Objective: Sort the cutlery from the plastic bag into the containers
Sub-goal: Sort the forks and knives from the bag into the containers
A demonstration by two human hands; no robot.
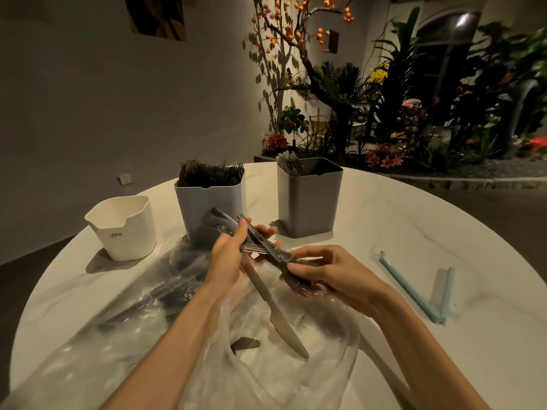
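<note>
- The knife (273,309) is long, thin and made of metal. It looks hard and stiff, so it should not bend. It is shiny too, so it may slip if held loosely.
- The best place to hold it is the handle, up near the top. The blade points down over the plastic bag (266,377), away from the fingers.
- The left hand (228,255) is curled around a small bunch of cutlery. The knife is in it, and some other pieces stick up past the thumb toward the pots.
- The right hand (331,273) is curled too. Its fingers pinch some cutlery; I think one piece is a fork (299,287), but the light is dim and I cannot be sure.
- The two bunches cross each other between the hands, just above the bag.
- The bag is soft, thin and crinkly. It lies flat on the table (414,232), and more dark cutlery shows through it on the left.
- Three pots stand behind the hands. The white pot (122,229) is on the left. The blue pot (211,207) in the middle is full of dark cutlery. The grey pot (309,199) on the right has a few pieces in one corner.
- A blue clip (414,294) lies on the table to the right, well apart from the hands.
</note>
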